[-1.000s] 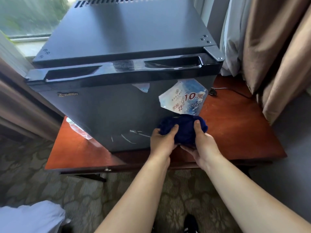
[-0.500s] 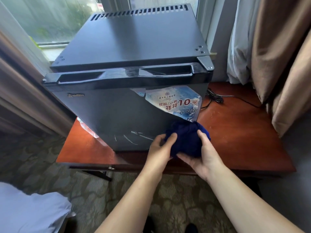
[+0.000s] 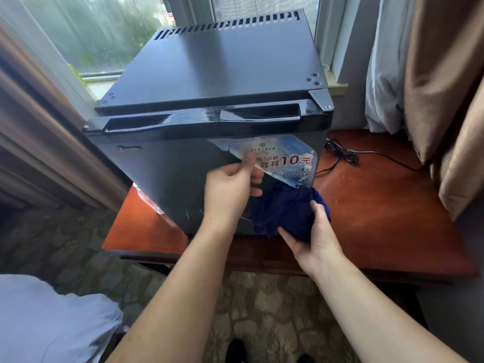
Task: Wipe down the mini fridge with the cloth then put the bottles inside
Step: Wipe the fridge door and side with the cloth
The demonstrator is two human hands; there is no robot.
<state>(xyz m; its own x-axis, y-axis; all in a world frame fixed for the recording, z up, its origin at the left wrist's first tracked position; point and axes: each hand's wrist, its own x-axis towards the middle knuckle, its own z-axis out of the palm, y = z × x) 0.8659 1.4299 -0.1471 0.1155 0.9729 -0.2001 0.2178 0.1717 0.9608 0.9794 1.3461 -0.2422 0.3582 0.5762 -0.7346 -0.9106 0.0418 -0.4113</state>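
left hand (image 3: 230, 187): fingers curled, thumb pinching the loose edge of the blue-and-white paper sticker (image 3: 285, 158).
right hand (image 3: 315, 231): cupped round the bunched dark blue cloth (image 3: 285, 210), which touches the door just right of our left hand.
step: we judge we are wiping the front of the black box-shaped mini fridge (image 3: 209, 74).
next move: hold the sticker clear and sweep the cloth beneath it.
bottle: a clear plastic bottle (image 3: 149, 203) lies on the red-brown wooden bench (image 3: 379, 205), well left of both hands, partly hidden.

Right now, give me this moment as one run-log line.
right hand: holds cloth | left hand: pinches sticker | fridge: shut | bottle: outside
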